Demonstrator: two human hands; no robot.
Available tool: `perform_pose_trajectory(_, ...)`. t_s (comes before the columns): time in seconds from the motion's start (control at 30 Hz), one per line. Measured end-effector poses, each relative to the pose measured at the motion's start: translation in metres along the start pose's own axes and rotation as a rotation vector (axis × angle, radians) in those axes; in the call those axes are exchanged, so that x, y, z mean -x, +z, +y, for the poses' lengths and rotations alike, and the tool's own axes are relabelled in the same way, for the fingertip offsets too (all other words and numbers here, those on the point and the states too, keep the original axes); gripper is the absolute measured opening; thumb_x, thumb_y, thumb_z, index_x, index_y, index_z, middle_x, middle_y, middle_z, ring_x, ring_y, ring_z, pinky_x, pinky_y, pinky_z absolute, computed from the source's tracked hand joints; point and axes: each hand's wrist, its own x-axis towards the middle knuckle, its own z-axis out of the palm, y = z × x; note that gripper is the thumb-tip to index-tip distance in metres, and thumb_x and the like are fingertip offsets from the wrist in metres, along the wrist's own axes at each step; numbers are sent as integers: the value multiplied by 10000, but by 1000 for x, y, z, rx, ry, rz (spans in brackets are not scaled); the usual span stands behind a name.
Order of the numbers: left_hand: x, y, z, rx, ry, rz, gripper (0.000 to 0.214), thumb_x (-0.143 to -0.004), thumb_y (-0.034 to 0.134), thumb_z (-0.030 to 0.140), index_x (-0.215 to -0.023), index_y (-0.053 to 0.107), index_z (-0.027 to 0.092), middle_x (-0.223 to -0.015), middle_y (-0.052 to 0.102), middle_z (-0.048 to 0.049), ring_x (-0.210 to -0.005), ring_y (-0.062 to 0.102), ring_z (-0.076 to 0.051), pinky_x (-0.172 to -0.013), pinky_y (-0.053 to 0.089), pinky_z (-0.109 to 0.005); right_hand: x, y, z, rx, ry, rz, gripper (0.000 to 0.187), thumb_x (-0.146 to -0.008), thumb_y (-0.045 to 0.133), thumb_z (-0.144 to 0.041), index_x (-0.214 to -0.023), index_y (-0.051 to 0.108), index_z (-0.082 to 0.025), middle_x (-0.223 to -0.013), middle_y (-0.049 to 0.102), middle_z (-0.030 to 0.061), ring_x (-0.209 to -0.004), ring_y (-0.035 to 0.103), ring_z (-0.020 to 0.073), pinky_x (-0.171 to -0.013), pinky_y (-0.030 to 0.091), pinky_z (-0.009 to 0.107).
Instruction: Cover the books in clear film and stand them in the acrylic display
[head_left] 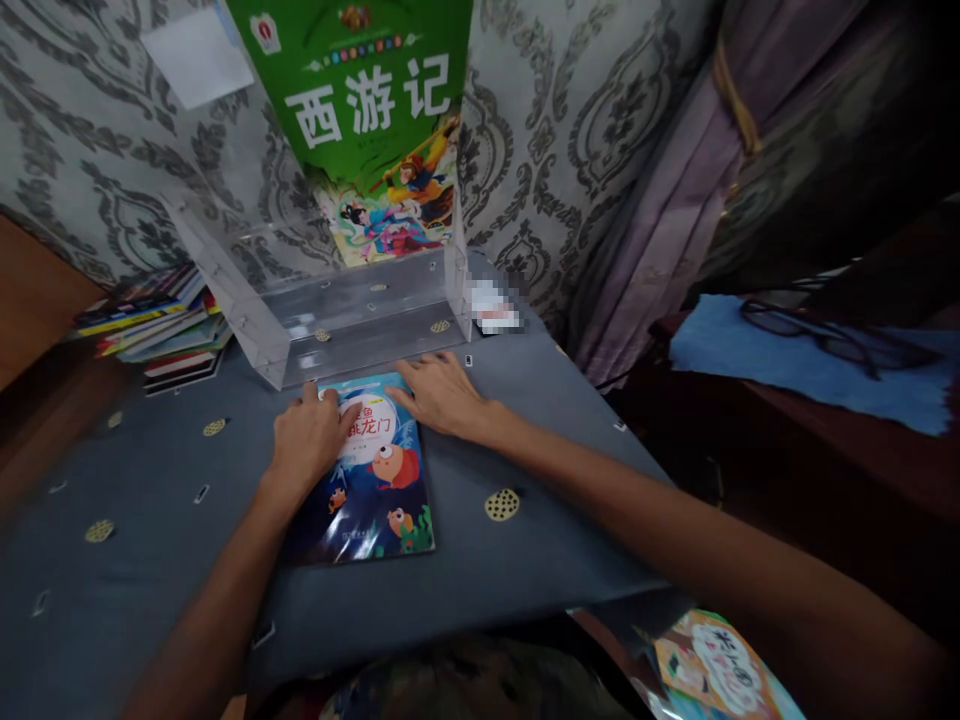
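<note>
A blue picture book point(367, 490) with orange fish and a white title circle lies face up on the grey tablecloth. At its upper left edge is my left hand point(307, 440), its thumb over the cover and its fingers bent along the edge. My right hand point(442, 395) lies at the upper right corner, thumb at the book's edge and the other fingers stretched out towards the rack. Just beyond both hands stands a clear acrylic rack point(360, 335). A tall green book point(375, 170) with white characters leans upright at its back.
Stacked books point(169, 325) sit at the table's far left. Beside the rack is a small blurred-out item point(495, 305). To the right, glasses point(825, 335) rest on a blue cloth point(712, 345). Another colourful book point(724, 665) is low at the right, below the table edge.
</note>
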Motion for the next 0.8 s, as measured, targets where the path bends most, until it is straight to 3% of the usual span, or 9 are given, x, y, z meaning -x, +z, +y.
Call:
perform_pose_trajectory(0.17,-3,5,0,11,-23,25,535,-1010,336,502,-1179,657,109,-1191,606,-204,-1006,677,-348,-772,547,-412,-12,3,-2,6,-18,19,365,-1042,429,-379,-1280,564,-138,-1155,721,138,-1155,611,302,-1020,342,479)
perform_pose_trajectory(0.4,1,4,6,-30,1,66,490,-1019,343,425,-1164,658,79,-1194,631,-218,-999,670,-363,-805,527,-462,-7,11,8,-55,2,22,321,-1029,443,-284,-1296,567,-156,-1195,704,128,-1165,595,289,-997,372,455)
perform_pose_trajectory(0.5,2,9,10,-45,159,160,421,-1027,322,324,-1148,662,107,-1145,667,-190,-1072,632,-353,-948,459,-537,-2,20,17,-122,7,54,327,-1026,443,-255,-1316,568,-167,-1254,683,117,-1217,566,268,-1018,375,443)
perform_pose_trajectory(0.57,2,15,12,24,305,209,389,-1027,342,317,-1200,644,143,-1202,662,-170,-1132,605,-320,-1012,432,-513,1,25,21,-149,-12,73,329,-1028,441,-253,-1317,575,-171,-1301,667,107,-1252,545,260,-1048,362,444)
perform_pose_trajectory(0.67,9,24,16,179,486,225,436,-1007,435,447,-1340,563,197,-1378,584,-149,-1269,538,-295,-1054,431,-458,3,29,23,-159,-39,98,331,-1027,452,-275,-1310,584,-165,-1354,643,102,-1281,527,268,-1072,346,456)
perform_pose_trajectory(0.8,33,31,19,287,646,152,789,-893,447,740,-1471,428,203,-1550,425,-171,-1451,354,-361,-1147,317,-586,4,30,24,-168,-65,115,359,-1014,493,-338,-1310,586,-157,-1383,626,107,-1296,517,288,-1084,332,482)
